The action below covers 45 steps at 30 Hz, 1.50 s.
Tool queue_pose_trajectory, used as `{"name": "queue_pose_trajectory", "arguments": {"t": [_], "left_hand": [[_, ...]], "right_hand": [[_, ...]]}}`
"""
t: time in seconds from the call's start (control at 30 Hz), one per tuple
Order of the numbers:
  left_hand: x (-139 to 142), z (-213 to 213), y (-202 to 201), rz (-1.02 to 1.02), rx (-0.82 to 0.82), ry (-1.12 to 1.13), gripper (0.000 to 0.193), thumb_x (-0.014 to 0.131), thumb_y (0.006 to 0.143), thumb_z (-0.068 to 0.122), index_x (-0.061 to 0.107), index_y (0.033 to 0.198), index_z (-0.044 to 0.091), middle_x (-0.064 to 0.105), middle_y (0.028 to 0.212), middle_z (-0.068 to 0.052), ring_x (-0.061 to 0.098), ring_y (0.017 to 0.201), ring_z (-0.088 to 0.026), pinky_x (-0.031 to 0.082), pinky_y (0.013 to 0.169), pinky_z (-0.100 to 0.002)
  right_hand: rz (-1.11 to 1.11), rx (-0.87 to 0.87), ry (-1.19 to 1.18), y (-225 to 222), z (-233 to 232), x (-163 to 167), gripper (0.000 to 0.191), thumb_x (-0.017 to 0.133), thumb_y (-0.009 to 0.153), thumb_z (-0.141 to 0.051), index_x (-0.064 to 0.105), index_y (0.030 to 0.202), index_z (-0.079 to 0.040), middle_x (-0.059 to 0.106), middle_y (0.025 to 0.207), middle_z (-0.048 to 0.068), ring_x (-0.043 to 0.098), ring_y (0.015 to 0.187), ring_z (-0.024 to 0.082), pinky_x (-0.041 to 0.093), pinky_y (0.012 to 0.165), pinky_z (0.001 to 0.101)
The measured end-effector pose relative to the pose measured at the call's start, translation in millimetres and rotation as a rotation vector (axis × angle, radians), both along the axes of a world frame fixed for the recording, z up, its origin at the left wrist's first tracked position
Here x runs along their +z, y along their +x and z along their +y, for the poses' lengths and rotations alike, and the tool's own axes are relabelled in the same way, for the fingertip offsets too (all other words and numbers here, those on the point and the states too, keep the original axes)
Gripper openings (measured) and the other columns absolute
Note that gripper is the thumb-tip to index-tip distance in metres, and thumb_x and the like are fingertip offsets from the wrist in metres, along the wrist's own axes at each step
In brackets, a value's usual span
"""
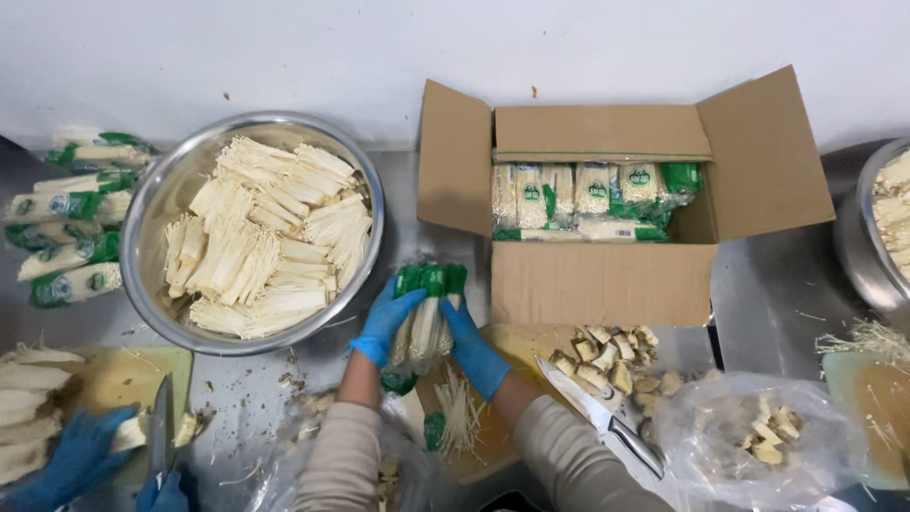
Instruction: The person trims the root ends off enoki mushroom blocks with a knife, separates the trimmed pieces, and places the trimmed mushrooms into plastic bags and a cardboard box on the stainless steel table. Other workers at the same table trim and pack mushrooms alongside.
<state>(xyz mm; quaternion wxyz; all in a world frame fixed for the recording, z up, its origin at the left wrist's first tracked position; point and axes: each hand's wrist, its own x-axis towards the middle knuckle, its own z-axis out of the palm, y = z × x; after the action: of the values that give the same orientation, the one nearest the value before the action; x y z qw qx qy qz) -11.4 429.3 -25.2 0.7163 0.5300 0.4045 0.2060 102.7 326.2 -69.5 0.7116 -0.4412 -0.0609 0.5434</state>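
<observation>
A steel bowl [152, 237] of trimmed enoki mushrooms sits far left on the tabletop [417, 190]. At centre, the left hand [384, 322] and right hand [474, 351], fingers wrapped around, steady a mushroom pack [428, 318] between them. A knife [597, 412] lies right, below an open carton [597, 275].

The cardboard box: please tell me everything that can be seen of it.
The cardboard box is plain brown and looks corrugated. It stands upright on the metal table, against the white wall. All its visible top flaps are open: the side ones spread left and right, the back one stands up. Inside lie mushroom packs, clear with green ends, filling it only partway. Its front wall is bare. A cutting board with cut-off stems lies right before it; neither hand touches it.
</observation>
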Motion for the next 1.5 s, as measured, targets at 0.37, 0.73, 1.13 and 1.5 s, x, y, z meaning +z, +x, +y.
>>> {"name": "queue_pose_trajectory", "arguments": {"t": [0.37, 0.73, 1.13, 1.5], "left_hand": [[7.8, -11.4, 12.8, 0.298, 0.098, 0.860, 0.055, 0.063, 0.089, 0.017, 0.058, 0.143, 0.009, 0.072, 0.110, -0.024, 0.071, 0.095, -0.040, 0.055, 0.081, -0.044], [82.3, -148.0, -43.1, -0.369, -0.302, 0.458, 0.025, 0.068, 0.091, 0.006, 0.066, 0.115, 0.002, 0.064, 0.109, -0.007, 0.065, 0.100, -0.014, 0.053, 0.086, -0.029], [72.1, -296.9, -22.8, -0.415, -0.157, -0.016, 0.011, 0.064, 0.096, 0.008, 0.071, 0.103, 0.002, 0.073, 0.102, -0.005, 0.068, 0.094, -0.014, 0.055, 0.086, -0.028], [109.4, -338.8, -29.0, -0.118, -0.234, 0.683, 0.009, 0.068, 0.094, 0.010, 0.071, 0.098, 0.003, 0.070, 0.093, -0.011, 0.070, 0.081, -0.022, 0.055, 0.072, -0.033]], "right_hand": [[-0.793, 0.249, -0.496, 36.0, -65.2, 10.0, 0.071, 0.070, 0.094, -0.031, 0.041, 0.155, -0.011, 0.047, 0.156, 0.013, 0.045, 0.142, 0.027, 0.037, 0.115, 0.0380], [-0.811, 0.155, 0.094, -0.7, -189.7, 138.6, 0.040, 0.070, 0.092, 0.001, 0.064, 0.132, -0.002, 0.064, 0.124, 0.008, 0.065, 0.106, 0.016, 0.054, 0.093, 0.0298], [-0.740, -0.001, -0.080, 4.3, -321.1, 140.8, 0.033, 0.071, 0.090, -0.006, 0.066, 0.123, -0.007, 0.074, 0.098, 0.003, 0.067, 0.087, 0.009, 0.056, 0.077, 0.0255], [-1.599, 0.074, 0.003, -3.2, -359.7, 204.8, 0.034, 0.073, 0.088, -0.018, 0.068, 0.119, -0.004, 0.071, 0.098, 0.015, 0.071, 0.086, 0.030, 0.057, 0.075, 0.0401]]}}
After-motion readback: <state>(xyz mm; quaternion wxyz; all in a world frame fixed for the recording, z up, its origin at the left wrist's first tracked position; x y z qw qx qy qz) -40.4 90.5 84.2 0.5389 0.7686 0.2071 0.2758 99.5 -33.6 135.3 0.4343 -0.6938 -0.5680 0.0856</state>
